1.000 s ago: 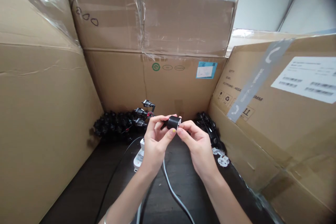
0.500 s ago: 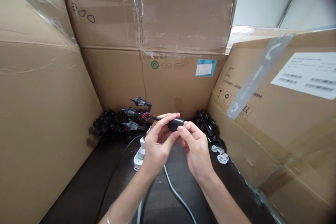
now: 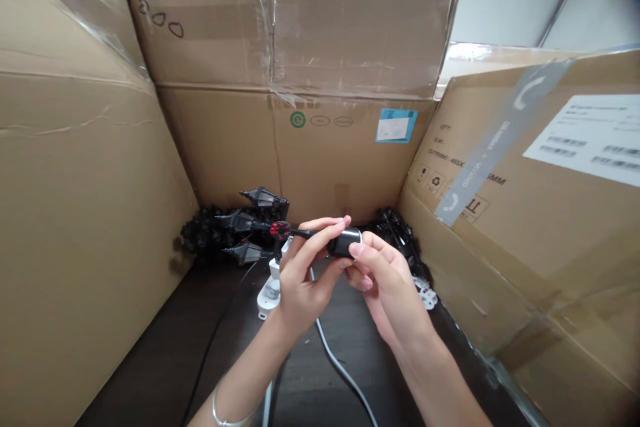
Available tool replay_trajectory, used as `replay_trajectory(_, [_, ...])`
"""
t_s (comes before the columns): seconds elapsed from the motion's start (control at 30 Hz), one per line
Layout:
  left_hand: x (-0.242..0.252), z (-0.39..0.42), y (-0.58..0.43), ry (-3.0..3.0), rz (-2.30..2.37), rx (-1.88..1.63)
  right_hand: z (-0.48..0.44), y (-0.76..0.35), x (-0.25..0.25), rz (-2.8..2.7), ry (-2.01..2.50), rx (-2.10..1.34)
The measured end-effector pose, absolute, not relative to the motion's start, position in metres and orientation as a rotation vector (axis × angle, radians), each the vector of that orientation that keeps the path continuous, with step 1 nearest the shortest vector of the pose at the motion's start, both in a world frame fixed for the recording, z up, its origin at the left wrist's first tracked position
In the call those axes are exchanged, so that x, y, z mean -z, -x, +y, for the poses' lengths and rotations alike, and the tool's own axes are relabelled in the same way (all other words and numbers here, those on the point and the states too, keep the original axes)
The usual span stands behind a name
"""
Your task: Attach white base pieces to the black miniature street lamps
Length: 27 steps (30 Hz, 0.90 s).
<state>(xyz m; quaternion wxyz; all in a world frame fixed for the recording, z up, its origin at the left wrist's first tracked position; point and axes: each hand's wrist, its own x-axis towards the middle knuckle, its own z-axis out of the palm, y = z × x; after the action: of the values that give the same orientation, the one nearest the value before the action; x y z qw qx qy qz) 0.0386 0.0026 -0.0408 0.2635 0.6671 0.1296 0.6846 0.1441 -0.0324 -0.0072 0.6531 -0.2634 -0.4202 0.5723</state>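
Since a second ago, the lamp [image 3: 301, 233] and its black base [image 3: 343, 244] have moved a bit to the right. The lamp heads [image 3: 241, 221] now reach further left, and the pale end of the base has turned so only a thin rim shows. Both hands went right with it.

On the far left is a big brown box [image 3: 75, 213]. Next to it, a thin black cord [image 3: 206, 353] lies on the dark surface [image 3: 155, 353]. Behind, by the box, is a messy black pile [image 3: 195, 240]. The three lamp heads point left, in front of that pile. Near their joint there are red bits [image 3: 280, 230]. Below them sits a white power strip [image 3: 267, 300], partly behind the left arm, which wears a thin silver bracelet [image 3: 215, 410].

The left hand [image 3: 306, 283] holds the lamp near the middle. Its fingers are bent around the base, some over the top and the thumb underneath. A grey cord [image 3: 341, 377] runs along the surface below. At the back stands a tall box [image 3: 350, 40] with a blue label [image 3: 397, 125].

The right hand [image 3: 393, 283] pinches the right end of the base with its thumb and fingers. Past it are another black pile [image 3: 400, 230] and some white discs [image 3: 428, 295]. On the far right is a box [image 3: 500, 260] with grey tape [image 3: 503, 137] and a white label [image 3: 590, 137].
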Motion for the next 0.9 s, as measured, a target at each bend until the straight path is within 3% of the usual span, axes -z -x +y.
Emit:
replay_trajectory(0.17, [0.032,0.006,-0.038,-1.590,0.329,-1.706,-0.030,-0.146,0.010,-1.104,0.683,-1.097])
replay_trajectory(0.37, [0.028,0.006,-0.032,-1.474,0.324,-1.598,-0.027,-0.150,0.012,-1.134,0.659,-1.173])
replay_trajectory(0.9, [0.018,0.006,-0.020,-1.587,0.420,-1.256,-0.031,-0.146,0.012,-1.434,0.895,-0.633])
